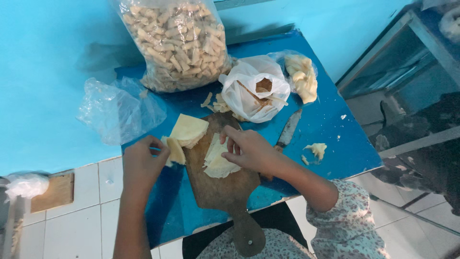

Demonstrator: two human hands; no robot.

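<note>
A brown wooden cutting board (223,189) with a handle lies on a small blue table (335,144). My left hand (141,163) pinches a thin pale yellow sheet (175,150) at the board's left edge. My right hand (249,149) rests its fingers on a stack of the same pale sheets (215,160) on the board. Another folded stack of sheets (189,129) sits at the board's far left corner.
A big clear bag of pale stick-shaped pieces (175,43) stands at the back. A white plastic bag (254,88), a small bag of pale scraps (303,76) and an empty clear bag (120,110) lie around. A knife (289,129) lies right of the board, with scraps (316,149) nearby.
</note>
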